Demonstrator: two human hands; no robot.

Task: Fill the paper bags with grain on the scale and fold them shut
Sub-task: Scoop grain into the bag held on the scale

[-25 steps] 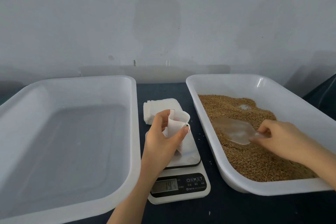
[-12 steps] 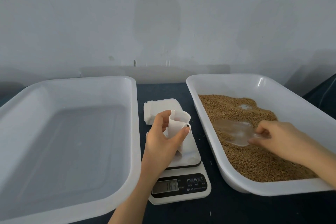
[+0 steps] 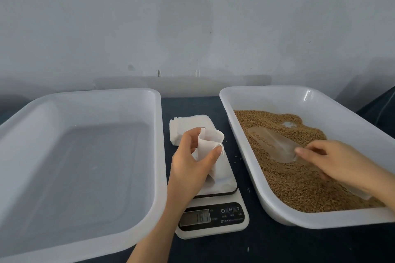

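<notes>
White scale (image 3: 213, 227) on dark blue counter (image 3: 277, 245), buttons marked M and T, display digits blurred, left hand (image 3: 190, 171) pinching open paper bag (image 3: 208, 145) on its platform, right hand (image 3: 335, 160) gripping clear scoop (image 3: 271, 145) in grain (image 3: 284, 186), pale grey wall (image 3: 192, 17) behind

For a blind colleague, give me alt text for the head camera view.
A person's left hand holds a small white paper bag open on a kitchen scale, while the right hand holds a clear scoop in the grain of the right tray. A second white tray sits left, and spare bags lie behind the scale.
</notes>
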